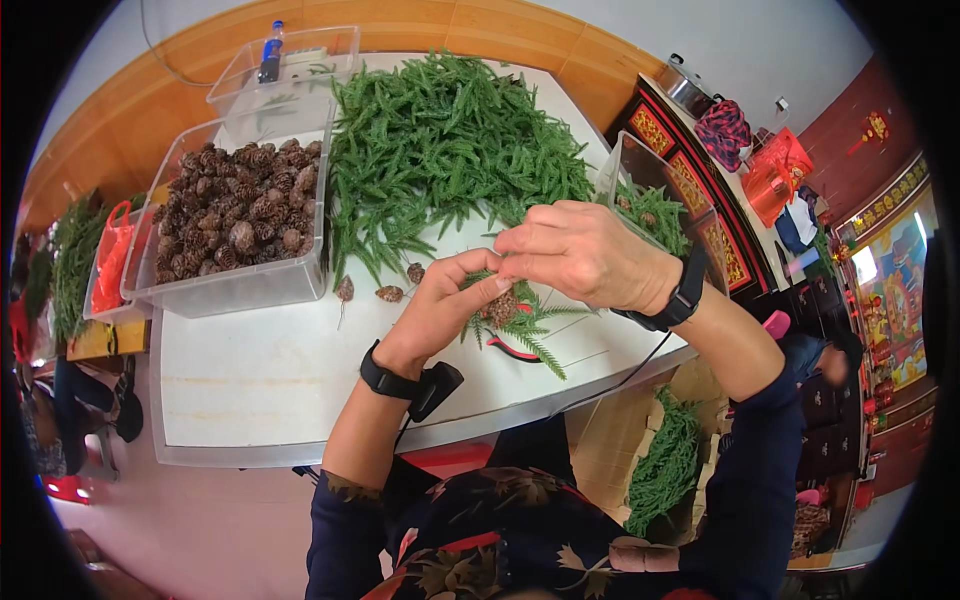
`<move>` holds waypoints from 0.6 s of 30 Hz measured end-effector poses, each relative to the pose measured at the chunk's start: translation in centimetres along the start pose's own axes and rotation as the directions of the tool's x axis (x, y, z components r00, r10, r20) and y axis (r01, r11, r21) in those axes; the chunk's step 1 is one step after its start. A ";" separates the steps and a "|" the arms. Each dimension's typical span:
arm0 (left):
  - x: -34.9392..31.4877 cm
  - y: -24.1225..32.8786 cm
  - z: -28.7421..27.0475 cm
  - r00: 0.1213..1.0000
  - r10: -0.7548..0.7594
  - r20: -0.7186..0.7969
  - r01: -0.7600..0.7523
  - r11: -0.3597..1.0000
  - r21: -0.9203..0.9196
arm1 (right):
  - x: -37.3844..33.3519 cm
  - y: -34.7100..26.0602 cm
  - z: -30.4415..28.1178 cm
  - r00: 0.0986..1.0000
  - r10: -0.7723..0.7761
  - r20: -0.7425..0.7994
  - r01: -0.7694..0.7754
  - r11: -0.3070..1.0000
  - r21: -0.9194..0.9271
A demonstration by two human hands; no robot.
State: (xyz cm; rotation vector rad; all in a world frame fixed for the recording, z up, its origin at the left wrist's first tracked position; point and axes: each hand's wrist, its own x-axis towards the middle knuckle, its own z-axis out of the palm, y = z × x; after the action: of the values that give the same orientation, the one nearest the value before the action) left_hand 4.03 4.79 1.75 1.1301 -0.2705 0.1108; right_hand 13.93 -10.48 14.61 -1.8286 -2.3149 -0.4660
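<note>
Both hands met over the near right part of the white table [250, 380]. The left hand [445, 305] was curled shut around a small bundle of green sprigs [530, 325] with a pine cone [500, 308] in it, held just above the tabletop. The right hand [585, 250] arched over it from the right, fingers bent down and pinching at the top of the bundle. A heap of green sprigs [450, 140] lay farther back, and a clear bin of pine cones [235, 215] stood at the far left.
</note>
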 end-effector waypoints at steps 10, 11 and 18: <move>0.3 -1.2 0.2 0.991 0.050 -0.127 -0.044 0.998 0.048 | -0.2 0.2 1.2 0.987 0.104 0.123 -0.092 0.990 -0.102; 0.4 -1.4 0.2 0.979 0.117 -0.170 -0.080 0.975 0.207 | -0.3 0.1 1.6 0.982 0.142 0.127 -0.126 0.984 -0.128; 0.2 -1.3 1.3 0.894 0.400 -0.202 -0.069 0.568 0.820 | -0.4 -0.6 3.4 0.924 0.374 0.079 -0.363 0.924 -0.123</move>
State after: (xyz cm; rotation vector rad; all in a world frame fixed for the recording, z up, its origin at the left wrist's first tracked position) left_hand 4.35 3.09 1.20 1.9471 -0.0094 0.7603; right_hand 13.70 -9.83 11.19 -2.3228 -1.9614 -0.4550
